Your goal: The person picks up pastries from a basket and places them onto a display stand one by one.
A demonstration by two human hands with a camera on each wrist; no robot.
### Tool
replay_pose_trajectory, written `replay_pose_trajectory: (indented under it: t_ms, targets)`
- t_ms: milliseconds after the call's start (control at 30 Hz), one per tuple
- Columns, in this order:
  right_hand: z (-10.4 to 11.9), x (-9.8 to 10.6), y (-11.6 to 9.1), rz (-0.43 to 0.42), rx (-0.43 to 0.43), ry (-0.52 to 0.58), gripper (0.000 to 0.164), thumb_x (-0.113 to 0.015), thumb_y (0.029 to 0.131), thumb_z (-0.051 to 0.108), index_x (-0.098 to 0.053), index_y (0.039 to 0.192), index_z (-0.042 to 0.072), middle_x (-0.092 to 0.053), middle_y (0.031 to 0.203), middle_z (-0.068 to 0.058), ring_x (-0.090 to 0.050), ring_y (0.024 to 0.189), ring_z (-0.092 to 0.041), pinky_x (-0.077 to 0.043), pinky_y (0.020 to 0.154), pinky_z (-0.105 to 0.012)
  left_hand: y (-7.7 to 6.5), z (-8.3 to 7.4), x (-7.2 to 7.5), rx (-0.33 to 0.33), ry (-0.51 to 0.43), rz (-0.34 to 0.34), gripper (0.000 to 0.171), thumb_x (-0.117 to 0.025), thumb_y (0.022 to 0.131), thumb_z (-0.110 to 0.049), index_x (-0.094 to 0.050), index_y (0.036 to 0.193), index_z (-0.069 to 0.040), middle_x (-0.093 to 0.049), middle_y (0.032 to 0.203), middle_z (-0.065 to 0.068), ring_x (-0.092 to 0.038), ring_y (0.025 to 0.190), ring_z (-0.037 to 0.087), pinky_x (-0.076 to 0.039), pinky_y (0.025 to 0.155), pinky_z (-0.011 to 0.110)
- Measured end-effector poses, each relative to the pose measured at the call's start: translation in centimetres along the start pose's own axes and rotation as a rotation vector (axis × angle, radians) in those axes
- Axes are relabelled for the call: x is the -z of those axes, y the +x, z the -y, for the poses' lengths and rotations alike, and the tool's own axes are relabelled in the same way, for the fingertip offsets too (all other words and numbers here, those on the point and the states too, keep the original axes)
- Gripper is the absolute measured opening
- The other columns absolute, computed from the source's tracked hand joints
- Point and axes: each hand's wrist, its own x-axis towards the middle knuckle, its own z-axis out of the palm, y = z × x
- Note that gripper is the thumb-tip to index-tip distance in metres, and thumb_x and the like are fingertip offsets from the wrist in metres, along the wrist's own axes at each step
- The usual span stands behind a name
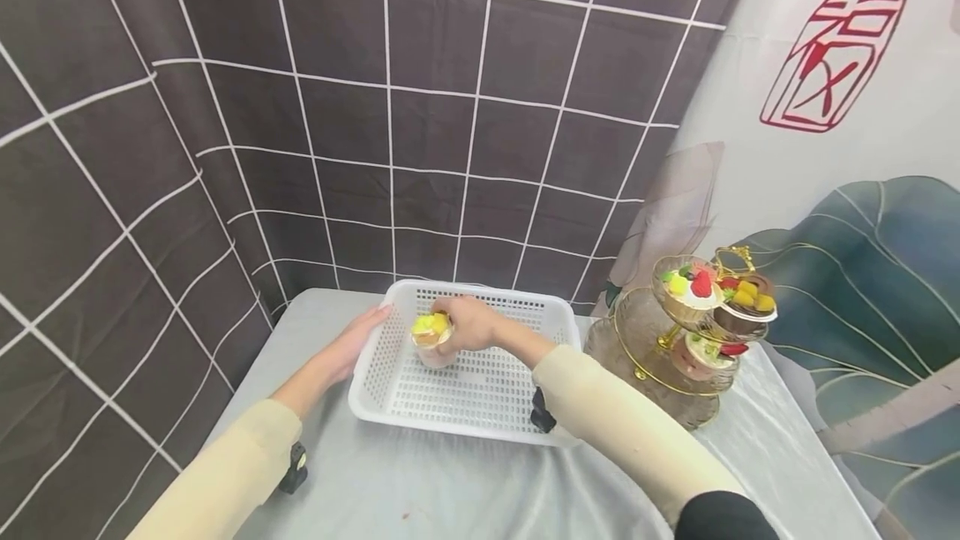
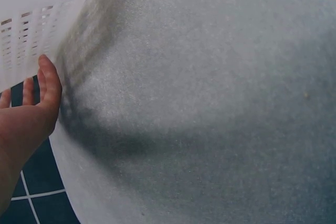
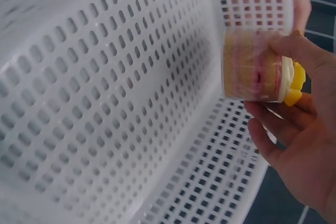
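My right hand (image 1: 472,324) grips a clear dessert cup (image 1: 435,353) over the left part of the white plastic basket (image 1: 465,432). In the right wrist view the cup (image 3: 252,72) shows pink and tan cake layers, topped with cream and yellow pieces. The thumb of the right hand (image 3: 302,145) lies on one side of the cup and the fingers on the other. At the basket's left outer wall, my left hand (image 1: 358,343) rests with extended fingers. In the left wrist view that hand (image 2: 29,124) has its fingertips against the perforated side (image 2: 26,40).
To the right stands a gold-trimmed tiered glass stand (image 1: 637,332). It carries a fruit-topped dessert cup (image 1: 688,294), a dark dessert cup (image 1: 742,307) and a lower dessert cup (image 1: 705,357). A pale cloth (image 1: 450,490) covers the table, with a dark grid-patterned curtain (image 1: 435,132) behind.
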Motion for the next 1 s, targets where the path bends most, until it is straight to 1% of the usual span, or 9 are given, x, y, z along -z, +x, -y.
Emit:
replay_pose_trajectory:
  t_ms: [167, 300, 467, 600, 700, 800, 867, 1000]
  targets:
    - [-0.1, 1.5, -2.9, -0.039, 0.072, -0.002, 0.064, -0.088, 0.080, 0.027, -0.065, 0.136, 0.006, -0.073, 0.121, -0.004, -0.068, 0.108, -0.019, -0.057, 0.096, -0.036, 0.0, -0.1, 0.1, -0.002, -0.002, 0.015, 0.073, -0.032, 0.113, -0.056, -0.010, 0.172, -0.017, -0.037, 0.165, 0.026, -0.045, 0.148, 0.043, -0.050, 0.113, 0.051]
    - [-0.3, 2.3, -5.6, -0.089, 0.116, 0.035, 0.065, -0.086, 0.079, 0.029, -0.065, 0.136, 0.005, -0.073, 0.122, -0.005, -0.068, 0.109, -0.021, -0.057, 0.096, -0.039, -0.1, 0.1, 0.2, -0.004, -0.012, 0.019, 0.072, -0.031, 0.114, -0.054, -0.010, 0.172, -0.017, -0.035, 0.167, 0.025, -0.040, 0.151, 0.043, -0.043, 0.119, 0.053]
    - [-0.5, 2.7, -9.7, -0.192, 0.128, 0.138, 0.064, -0.085, 0.080, 0.032, -0.064, 0.135, 0.007, -0.072, 0.120, 0.000, -0.067, 0.107, -0.016, -0.059, 0.094, -0.041, -0.1, 0.2, 0.0, -0.011, -0.028, 0.024, 0.071, -0.030, 0.115, -0.053, -0.008, 0.172, -0.016, -0.033, 0.168, 0.026, -0.038, 0.152, 0.044, -0.039, 0.121, 0.054]
    - [-0.8, 2.7, -12.9, -0.295, 0.137, 0.217, 0.065, -0.087, 0.080, 0.029, -0.064, 0.137, 0.007, -0.071, 0.120, 0.003, -0.067, 0.108, -0.014, -0.060, 0.094, -0.043, -0.1, 0.0, -0.3, -0.019, -0.037, 0.031, 0.070, -0.029, 0.115, -0.051, -0.008, 0.172, -0.016, -0.033, 0.167, 0.026, -0.039, 0.151, 0.044, -0.039, 0.121, 0.055]
    - [-1.0, 3.2, -15.3, -0.384, 0.107, 0.230, 0.066, -0.088, 0.079, 0.025, -0.064, 0.139, 0.009, -0.072, 0.123, 0.005, -0.068, 0.108, -0.014, -0.060, 0.093, -0.043, -0.1, 0.0, -0.4, -0.018, -0.036, 0.026, 0.070, -0.029, 0.115, -0.051, -0.009, 0.172, -0.016, -0.033, 0.167, 0.026, -0.039, 0.151, 0.044, -0.038, 0.122, 0.055]
    - [-1.2, 3.8, -17.8, -0.479, 0.047, 0.210, 0.067, -0.090, 0.079, 0.022, -0.064, 0.140, 0.014, -0.072, 0.125, 0.006, -0.069, 0.109, -0.014, -0.060, 0.094, -0.042, 0.1, 0.1, -0.4, -0.014, -0.035, 0.023, 0.070, -0.030, 0.115, -0.052, -0.009, 0.172, -0.016, -0.035, 0.166, 0.026, -0.042, 0.150, 0.044, -0.040, 0.121, 0.054]
    - [-1.4, 4.1, -19.3, -0.532, -0.011, 0.212, 0.068, -0.092, 0.080, 0.022, -0.062, 0.141, 0.016, -0.071, 0.126, 0.008, -0.069, 0.110, -0.014, -0.060, 0.095, -0.042, 0.2, 0.2, -0.3, -0.016, -0.034, 0.025, 0.071, -0.030, 0.115, -0.052, -0.010, 0.172, -0.016, -0.036, 0.166, 0.026, -0.043, 0.149, 0.043, -0.041, 0.120, 0.054]
    - [-1.9, 4.2, -22.0, -0.645, -0.098, 0.253, 0.068, -0.092, 0.082, 0.018, -0.062, 0.143, 0.019, -0.072, 0.126, 0.005, -0.069, 0.112, -0.017, -0.058, 0.096, -0.042, 0.2, 0.3, -0.1, -0.011, -0.031, 0.030, 0.072, -0.030, 0.114, -0.054, -0.008, 0.172, -0.017, -0.036, 0.166, 0.025, -0.043, 0.149, 0.043, -0.042, 0.119, 0.053]
